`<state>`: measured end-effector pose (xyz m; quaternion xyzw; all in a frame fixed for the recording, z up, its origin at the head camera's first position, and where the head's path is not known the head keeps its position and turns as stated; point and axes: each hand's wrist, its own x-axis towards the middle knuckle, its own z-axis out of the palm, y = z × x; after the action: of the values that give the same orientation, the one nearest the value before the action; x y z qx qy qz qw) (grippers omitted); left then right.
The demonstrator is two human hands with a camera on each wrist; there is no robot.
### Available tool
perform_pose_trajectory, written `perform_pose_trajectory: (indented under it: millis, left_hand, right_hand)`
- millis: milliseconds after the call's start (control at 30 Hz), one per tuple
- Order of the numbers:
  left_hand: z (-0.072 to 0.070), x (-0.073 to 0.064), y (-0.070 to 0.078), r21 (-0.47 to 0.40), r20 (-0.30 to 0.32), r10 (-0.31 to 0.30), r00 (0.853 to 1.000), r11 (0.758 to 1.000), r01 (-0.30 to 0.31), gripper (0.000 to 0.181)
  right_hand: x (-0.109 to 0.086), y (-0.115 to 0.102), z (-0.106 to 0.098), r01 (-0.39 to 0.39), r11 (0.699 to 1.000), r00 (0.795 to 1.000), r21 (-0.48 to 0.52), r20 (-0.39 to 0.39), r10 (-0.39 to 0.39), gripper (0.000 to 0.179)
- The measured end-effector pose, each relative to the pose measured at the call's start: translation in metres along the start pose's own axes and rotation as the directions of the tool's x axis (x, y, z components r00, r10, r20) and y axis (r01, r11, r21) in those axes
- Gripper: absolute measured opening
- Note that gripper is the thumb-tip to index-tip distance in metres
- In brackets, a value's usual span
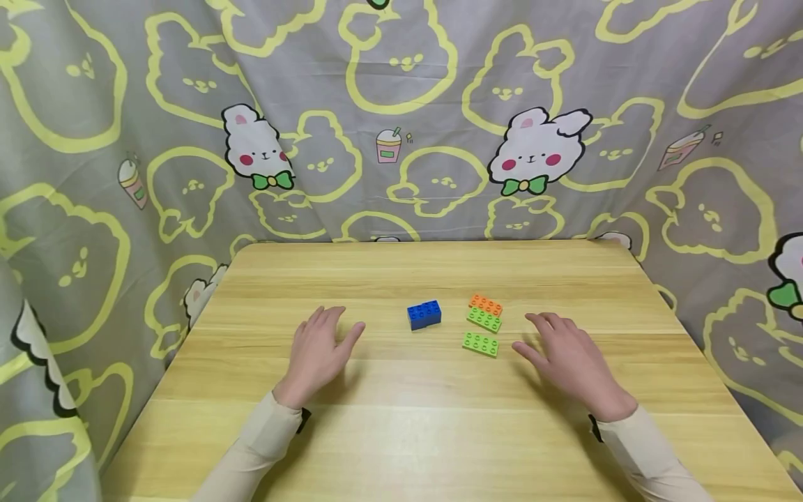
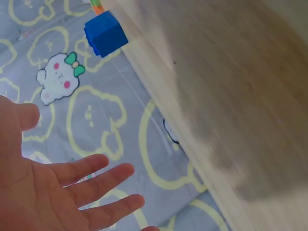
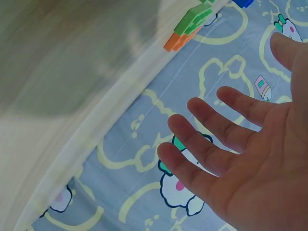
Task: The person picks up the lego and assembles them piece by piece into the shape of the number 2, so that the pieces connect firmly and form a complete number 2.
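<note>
In the head view, a blue toy building brick block (image 1: 424,316) sits at mid-table, studs up. It looks like two bricks stacked. To its right, an orange brick (image 1: 486,305) and a lime green brick (image 1: 484,319) lie against each other; whether they are joined I cannot tell. A second lime green brick (image 1: 480,344) lies apart, nearer the person. My left hand (image 1: 318,352), fingers spread and holding nothing, is left of the blue block. Right of the green bricks is my right hand (image 1: 572,360), its fingers extended and nothing in them. Neither hand touches a brick.
The bricks lie on a wood-grain table (image 1: 401,439). A grey patterned curtain (image 1: 414,90) with yellow outlines and white rabbit faces hangs behind it and along both sides. Light-coloured sleeves cover both forearms.
</note>
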<state>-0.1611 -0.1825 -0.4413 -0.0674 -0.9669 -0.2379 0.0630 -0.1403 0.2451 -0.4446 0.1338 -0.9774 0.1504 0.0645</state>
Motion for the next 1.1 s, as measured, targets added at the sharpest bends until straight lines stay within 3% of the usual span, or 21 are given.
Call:
perform_pose_trajectory:
  millis: [333, 533, 867, 1100]
  left_hand:
    - [0.009, 0.019, 0.019, -0.041, -0.089, 0.08, 0.993, 0.996, -0.083, 0.058]
    - [0.014, 0.029, 0.033, -0.069, -0.107, 0.11, 0.988, 0.991, -0.118, 0.05]
    - [0.029, 0.04, 0.049, -0.065, -0.057, 0.138, 0.989, 0.988, -0.142, 0.045]
    - [0.037, 0.045, 0.055, -0.116, 0.02, 0.112, 0.993, 0.987, -0.109, 0.049]
  right_hand:
    - [0.007, -0.011, 0.007, 0.027, 0.999, 1.0, 0.021, 0.013, -0.028, 0.066]
    - [0.014, -0.017, 0.011, 0.066, 0.998, 0.998, 0.019, 0.016, -0.067, 0.069]
    - [0.023, -0.023, 0.021, 0.104, 0.994, 0.994, -0.016, 0.025, -0.104, 0.059]
    - [0.028, -0.03, 0.024, 0.125, 0.992, 0.991, -0.019, 0.052, -0.124, 0.053]
